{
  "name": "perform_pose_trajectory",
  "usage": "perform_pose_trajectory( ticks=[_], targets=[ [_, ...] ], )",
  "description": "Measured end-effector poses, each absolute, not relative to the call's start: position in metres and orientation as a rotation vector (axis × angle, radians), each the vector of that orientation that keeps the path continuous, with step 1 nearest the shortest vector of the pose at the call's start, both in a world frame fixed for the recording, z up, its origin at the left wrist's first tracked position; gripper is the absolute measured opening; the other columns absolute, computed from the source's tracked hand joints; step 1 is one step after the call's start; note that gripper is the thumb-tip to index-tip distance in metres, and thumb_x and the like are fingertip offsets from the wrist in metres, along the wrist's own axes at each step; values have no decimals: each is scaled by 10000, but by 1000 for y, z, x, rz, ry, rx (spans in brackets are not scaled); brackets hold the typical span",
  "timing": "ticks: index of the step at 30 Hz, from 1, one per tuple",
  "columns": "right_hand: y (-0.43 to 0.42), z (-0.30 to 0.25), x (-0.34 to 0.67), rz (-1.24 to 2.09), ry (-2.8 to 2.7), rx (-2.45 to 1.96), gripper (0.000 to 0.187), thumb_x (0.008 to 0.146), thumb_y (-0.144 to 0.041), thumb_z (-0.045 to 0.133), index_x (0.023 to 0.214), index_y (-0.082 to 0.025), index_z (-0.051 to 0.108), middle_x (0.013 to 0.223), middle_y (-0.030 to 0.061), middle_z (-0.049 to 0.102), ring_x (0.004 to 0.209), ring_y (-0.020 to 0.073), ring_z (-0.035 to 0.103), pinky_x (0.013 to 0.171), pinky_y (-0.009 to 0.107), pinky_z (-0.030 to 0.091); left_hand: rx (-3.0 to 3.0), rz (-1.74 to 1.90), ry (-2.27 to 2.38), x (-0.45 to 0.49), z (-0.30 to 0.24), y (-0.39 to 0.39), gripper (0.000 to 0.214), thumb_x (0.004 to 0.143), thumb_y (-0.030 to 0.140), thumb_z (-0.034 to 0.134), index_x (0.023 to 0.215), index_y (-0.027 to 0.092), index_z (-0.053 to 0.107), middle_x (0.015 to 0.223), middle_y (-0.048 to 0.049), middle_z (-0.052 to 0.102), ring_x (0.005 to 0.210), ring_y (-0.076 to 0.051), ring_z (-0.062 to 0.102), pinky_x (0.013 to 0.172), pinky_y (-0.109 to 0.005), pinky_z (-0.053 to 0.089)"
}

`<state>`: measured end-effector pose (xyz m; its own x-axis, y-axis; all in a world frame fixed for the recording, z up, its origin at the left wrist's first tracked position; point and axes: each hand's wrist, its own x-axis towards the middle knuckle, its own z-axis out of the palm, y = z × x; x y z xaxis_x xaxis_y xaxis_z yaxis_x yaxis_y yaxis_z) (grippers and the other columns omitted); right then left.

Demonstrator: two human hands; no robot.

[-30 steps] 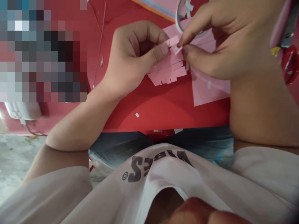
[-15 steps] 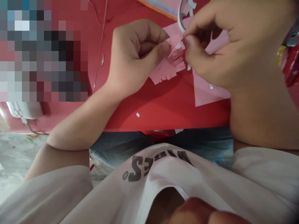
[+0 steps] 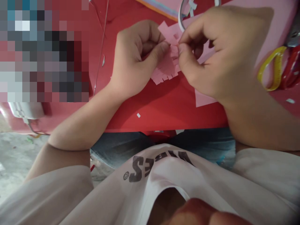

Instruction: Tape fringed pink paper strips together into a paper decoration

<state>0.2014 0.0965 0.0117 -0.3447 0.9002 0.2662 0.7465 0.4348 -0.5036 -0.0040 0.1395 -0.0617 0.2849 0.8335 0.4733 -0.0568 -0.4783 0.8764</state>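
Pink paper with a fringe cut along its edge (image 3: 165,67) is pinched between the thumb and fingers of my left hand (image 3: 140,59), above the red table. My right hand (image 3: 211,53) is closed in a pinch at the paper's right side, thumb against forefinger, on a strip of the same pink paper. The fingers hide part of the fringe. Under my right hand lies a flat pink paper sheet (image 3: 202,98). Just behind its fingertips stands a white ring, seemingly a tape roll (image 3: 180,18).
Scissors with a yellow and red handle (image 3: 270,68) lie at the right. A white charger with a cable (image 3: 27,110) sits at the table's left edge. Small white scraps (image 3: 138,115) dot the red table (image 3: 164,109). The upper left is blurred out by blocks.
My right hand has moved left and closer to my left hand. The pink paper has turned in my fingers, and the yellow scissor handle has come into view.
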Motion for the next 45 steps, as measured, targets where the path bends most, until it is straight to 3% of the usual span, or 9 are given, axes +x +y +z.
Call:
perform_pose_trajectory(
  ticks=[9, 16, 28, 31, 32, 35, 39, 42, 45],
  targets=[
    [89, 20, 199, 458, -2128, -1436, 204, 953, -301, 549, 946, -200, 726, 816, -15, 681, 763, 132, 612, 753, 311, 416, 1568, 1397, 710, -5, -55, 139, 245, 906, 445, 840, 884, 207, 785, 751, -38, 687, 660, -122, 625, 526, -280, 450],
    [87, 16, 197, 542, -2016, -1393, 215, 971, -280, 552, 954, -171, 736, 819, -22, 697, 732, 88, 618, 690, 262, 428, 1684, 1456, 608, -6, -65, 146, 63, 938, 275, 777, 947, 213, 783, 770, -53, 682, 647, -134, 645, 476, -263, 387],
    [89, 10, 194, 660, -1853, -1369, 131, 919, -220, 589, 858, -147, 679, 695, -33, 574, 637, 46, 538, 543, 229, 313, 1908, 1605, 727, -3, -51, 127, 129, 999, 322, 681, 956, 202, 705, 812, -14, 629, 700, -113, 594, 610, -261, 452],
    [89, 9, 193, 657, -1829, -1389, 131, 910, -217, 589, 840, -151, 677, 687, -33, 582, 634, 57, 552, 544, 237, 317, 2024, 1364, 973, -11, -28, 112, 124, 1040, 185, 576, 968, 209, 674, 883, -3, 670, 757, -111, 608, 696, -269, 450],
    [88, 9, 192, 654, -1822, -1393, 129, 903, -212, 591, 839, -149, 683, 683, -32, 585, 637, 62, 561, 549, 240, 323, 2113, 1077, 1002, -14, -21, 108, 140, 1072, 192, 526, 1036, 209, 659, 976, -16, 708, 814, -116, 638, 732, -273, 464],
    [88, 9, 190, 648, -1804, -1399, 136, 890, -205, 596, 849, -140, 708, 691, -24, 606, 658, 74, 594, 567, 245, 347, 2201, 1004, 1026, -18, -9, 102, 108, 1058, 178, 545, 1040, 213, 646, 999, -18, 736, 804, -118, 644, 739, -274, 467],
    [86, 9, 188, 634, -1811, -1411, 152, 901, -225, 606, 864, -130, 719, 730, -7, 640, 673, 80, 593, 578, 253, 353, 2082, 1481, 910, -16, -18, 107, 79, 1001, 178, 614, 946, 219, 652, 830, 18, 641, 712, -99, 595, 680, -247, 469],
    [84, 11, 187, 603, -1845, -1408, 173, 914, -245, 602, 880, -135, 732, 746, 2, 651, 665, 79, 581, 583, 253, 355, 2028, 1075, 968, -13, -29, 113, 169, 1089, 228, 512, 1084, 185, 675, 1046, -63, 694, 947, -151, 682, 780, -276, 524],
    [83, 13, 187, 618, -1828, -1408, 179, 913, -249, 597, 840, -131, 710, 724, 5, 625, 634, 73, 562, 568, 251, 338, 1963, 1457, 736, -10, -34, 114, 57, 1024, 228, 645, 1028, 199, 693, 883, -24, 675, 754, -121, 659, 656, -247, 492]
  ],
)
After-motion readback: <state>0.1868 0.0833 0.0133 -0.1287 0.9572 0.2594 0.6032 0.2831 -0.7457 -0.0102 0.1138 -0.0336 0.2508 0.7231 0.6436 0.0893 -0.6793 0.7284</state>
